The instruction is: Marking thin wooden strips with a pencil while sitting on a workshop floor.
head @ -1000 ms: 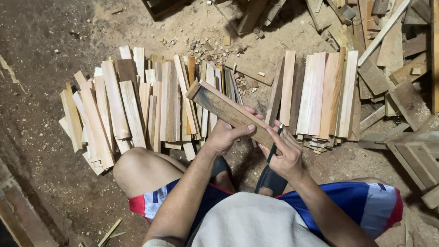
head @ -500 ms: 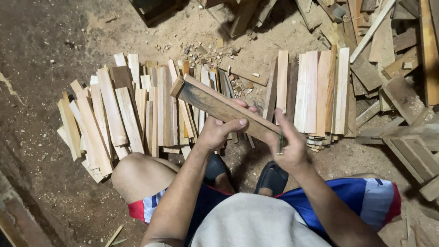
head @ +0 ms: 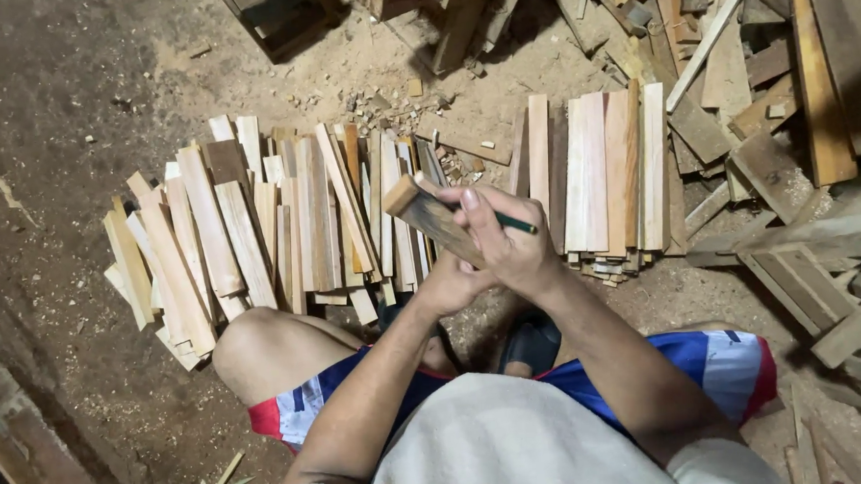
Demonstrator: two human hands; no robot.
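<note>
A short wooden slat (head: 427,218) points up and to the left, held in front of my knees by both hands. My left hand (head: 449,285) grips its lower end from below. My right hand (head: 509,246) wraps over the slat and also pinches a dark green pencil (head: 516,225) whose tip sticks out to the right. Most of the slat's lower part is hidden under my fingers.
A fanned pile of slats (head: 243,232) lies on the dusty floor to the left, and a neat stack of pale boards (head: 599,174) to the right. Scrap timber (head: 785,76) crowds the upper right. A dark sandal (head: 524,345) sits by my leg.
The slat has been drawn in toward my body and my right hand has slid up over it, closing against my left hand. The camera view has shifted slightly.
</note>
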